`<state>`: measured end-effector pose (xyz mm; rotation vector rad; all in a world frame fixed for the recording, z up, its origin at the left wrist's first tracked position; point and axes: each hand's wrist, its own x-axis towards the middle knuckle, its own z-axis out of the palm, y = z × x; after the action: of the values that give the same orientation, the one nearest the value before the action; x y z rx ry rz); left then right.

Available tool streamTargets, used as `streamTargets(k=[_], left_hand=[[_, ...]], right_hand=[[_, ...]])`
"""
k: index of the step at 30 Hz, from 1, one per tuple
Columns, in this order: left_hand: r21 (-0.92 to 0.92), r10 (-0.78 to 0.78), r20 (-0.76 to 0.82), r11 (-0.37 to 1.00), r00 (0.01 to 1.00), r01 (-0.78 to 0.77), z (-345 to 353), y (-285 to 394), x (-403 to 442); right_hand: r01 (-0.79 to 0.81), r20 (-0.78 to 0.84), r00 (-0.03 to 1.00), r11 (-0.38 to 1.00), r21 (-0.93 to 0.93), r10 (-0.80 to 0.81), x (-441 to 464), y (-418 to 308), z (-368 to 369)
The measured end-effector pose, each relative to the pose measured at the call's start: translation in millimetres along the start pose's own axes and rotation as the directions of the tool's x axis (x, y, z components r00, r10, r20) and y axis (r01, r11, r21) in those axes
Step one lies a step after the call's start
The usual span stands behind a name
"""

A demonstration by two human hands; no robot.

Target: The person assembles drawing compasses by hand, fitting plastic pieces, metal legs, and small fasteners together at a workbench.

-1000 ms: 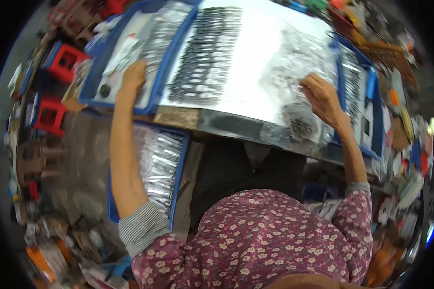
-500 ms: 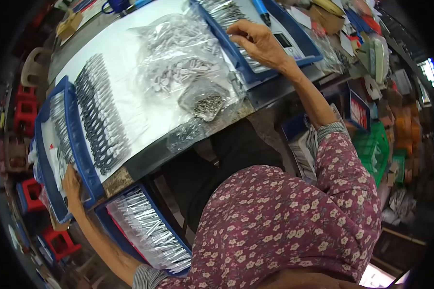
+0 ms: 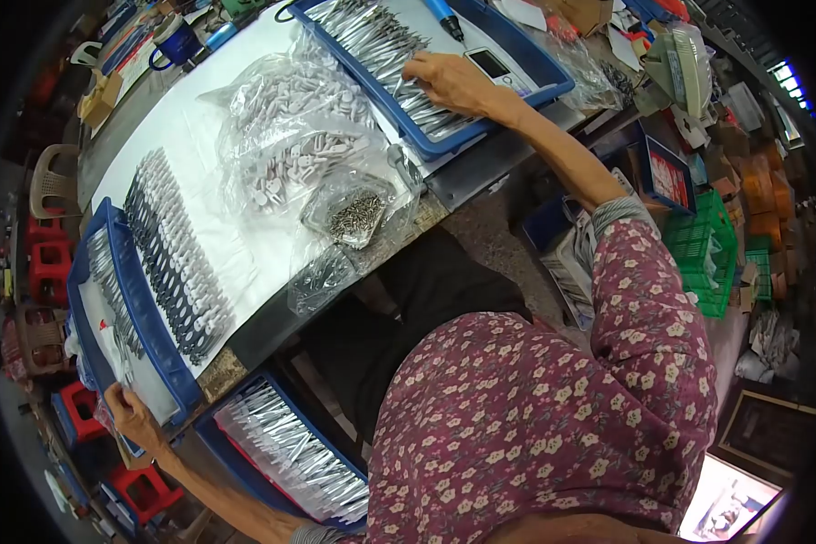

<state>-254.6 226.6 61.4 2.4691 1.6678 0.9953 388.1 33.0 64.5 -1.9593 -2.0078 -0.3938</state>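
My left hand [image 3: 138,424] is at the near end of the left blue tray [image 3: 140,308], its fingers curled beside a slim metal piece [image 3: 125,367]. What the fingers hold is too small to make out. My right hand [image 3: 462,84] reaches over the right blue tray [image 3: 432,148], fingers bent together at the slender silver metal pieces [image 3: 372,50] heaped there. Its fingertips touch the heap; whether a piece is pinched in them is unclear. A blue pen-like tool [image 3: 444,18] and a small device with a dark screen [image 3: 490,63] lie in that tray.
Between the trays lie a row of black-and-white handled pieces [image 3: 177,258], a clear bag of white plastic parts [image 3: 290,113] and a container of small metal bits [image 3: 358,218]. Below the table edge, a lower tray [image 3: 286,444] holds silver rods. A blue mug [image 3: 177,41] stands behind.
My right hand has come down onto the metal pieces in the right tray. My left hand has drawn back toward the left tray's near end. The view has shifted a little.
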Motion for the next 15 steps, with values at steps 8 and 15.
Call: streamTargets(k=[8,15], left_hand=[[-0.499,-0.27,-0.359,0.864,0.893,0.061,-44.4,100.7,-10.3],[-0.915,-0.138,-0.082,0.404,0.987,-0.019,-34.2,151.9,-33.9]], right_hand=[[0.221,0.147,0.971,0.943,-0.251,-0.189,25.1,7.0,15.9],[0.291,0.175,0.953,0.913,-0.288,-0.248,25.7,10.3,2.3]])
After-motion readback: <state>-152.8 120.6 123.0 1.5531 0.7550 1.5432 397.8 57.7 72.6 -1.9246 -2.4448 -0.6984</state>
